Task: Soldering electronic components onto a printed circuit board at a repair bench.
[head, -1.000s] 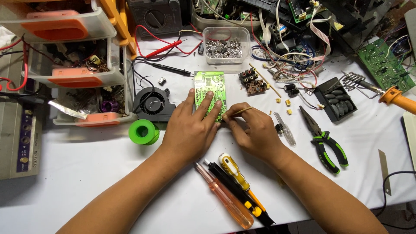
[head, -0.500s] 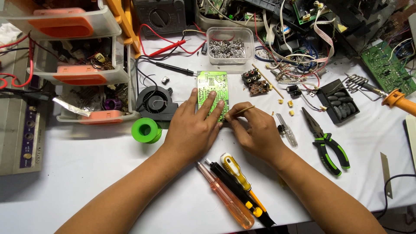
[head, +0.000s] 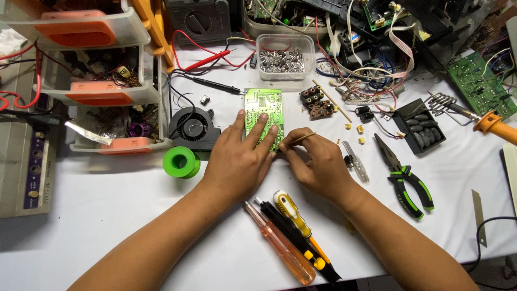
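Green circuit board (head: 263, 109) lies flat on the white counter (head: 107, 215), its near end pinned under the left hand's (head: 237, 161) spread fingers. The right hand (head: 318, 164), just beside it, pinches a thin stick (head: 299, 138) toward the board's near corner. If the pressing hand shifts, the board could likely slide and the stick's tip skid off, perhaps toward the screwdrivers (head: 288, 237) below both wrists.

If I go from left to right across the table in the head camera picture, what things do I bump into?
Green roll → black fan → left hand on the green circuit board → right hand pinching a thin stick → green-handled pliers → orange-handled soldering iron.
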